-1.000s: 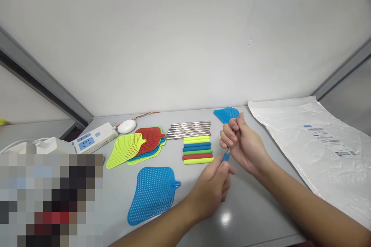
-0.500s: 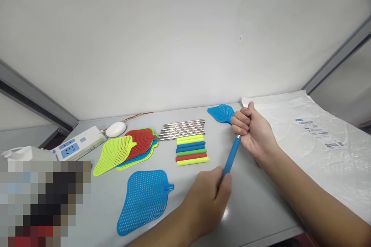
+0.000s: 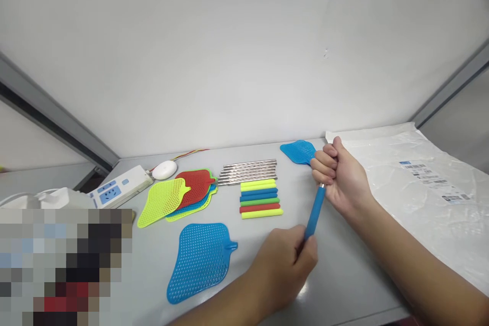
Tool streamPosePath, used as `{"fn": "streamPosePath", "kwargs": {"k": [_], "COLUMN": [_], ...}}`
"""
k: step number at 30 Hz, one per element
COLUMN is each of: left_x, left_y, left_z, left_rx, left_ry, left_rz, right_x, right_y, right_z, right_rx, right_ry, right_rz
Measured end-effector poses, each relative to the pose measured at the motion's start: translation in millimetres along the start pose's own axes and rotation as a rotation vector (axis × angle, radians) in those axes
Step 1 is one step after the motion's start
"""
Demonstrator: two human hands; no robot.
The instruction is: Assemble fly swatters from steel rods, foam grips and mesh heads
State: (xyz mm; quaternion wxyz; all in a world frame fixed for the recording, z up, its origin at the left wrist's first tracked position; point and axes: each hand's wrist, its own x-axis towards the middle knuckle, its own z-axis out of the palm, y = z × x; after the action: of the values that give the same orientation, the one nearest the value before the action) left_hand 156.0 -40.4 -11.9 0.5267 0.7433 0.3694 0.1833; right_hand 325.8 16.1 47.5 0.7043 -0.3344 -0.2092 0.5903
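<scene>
A blue handle [image 3: 316,209] slants up from my left hand [image 3: 288,265], whose fingers are wrapped round its lower end. At its upper end a short bit of metal rod [image 3: 323,185] shows, and my right hand [image 3: 340,173] is closed round the rod just above; the rest is hidden in the fist. Right behind those fingers lies a blue fly swatter head [image 3: 300,152]; whether it joins the rod I cannot tell. Another blue fly swatter head [image 3: 202,260] lies flat to the left of my left hand.
Several coloured handles [image 3: 260,198] lie in a row mid-table, below several metal rods [image 3: 248,170]. Yellow, red and blue swatter heads [image 3: 160,201] overlap at left. Beyond are a power strip [image 3: 120,186] and a white round device [image 3: 164,169]. White plastic packaging [image 3: 431,183] covers the right side.
The view has shifted slightly, so everything sits a little further right in the picture. Both hands keep the same hold on the handle and rod.
</scene>
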Motion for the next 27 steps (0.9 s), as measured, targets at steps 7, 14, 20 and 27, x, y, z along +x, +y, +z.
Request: {"fn": "streamPosePath", "kwargs": {"k": [7, 14, 20, 27], "left_x": [1.3, 2.4, 5.0, 5.6], "left_y": [-3.0, -7.1, -9.7, -6.1], "left_z": [1.8, 1.1, 1.6, 0.0], "left_rx": [-0.144, -0.155, -0.204, -0.225], "left_ry": [0.110, 0.085, 0.073, 0.087], "left_rz": [-0.030, -0.010, -0.035, -0.033], "right_x": [-6.9, -6.2, 4.8, 9.8], "right_y": [-8.7, 6.7, 9.1, 14.2], "right_z": [4.8, 1.1, -4.0, -5.4], "right_rx": [-0.231, -0.443, -0.451, -0.488], "right_ry": [-0.040, -0.126, -0.102, -0.107], "right_rz": [-0.374, -0.637, -0.607, -0.604]}}
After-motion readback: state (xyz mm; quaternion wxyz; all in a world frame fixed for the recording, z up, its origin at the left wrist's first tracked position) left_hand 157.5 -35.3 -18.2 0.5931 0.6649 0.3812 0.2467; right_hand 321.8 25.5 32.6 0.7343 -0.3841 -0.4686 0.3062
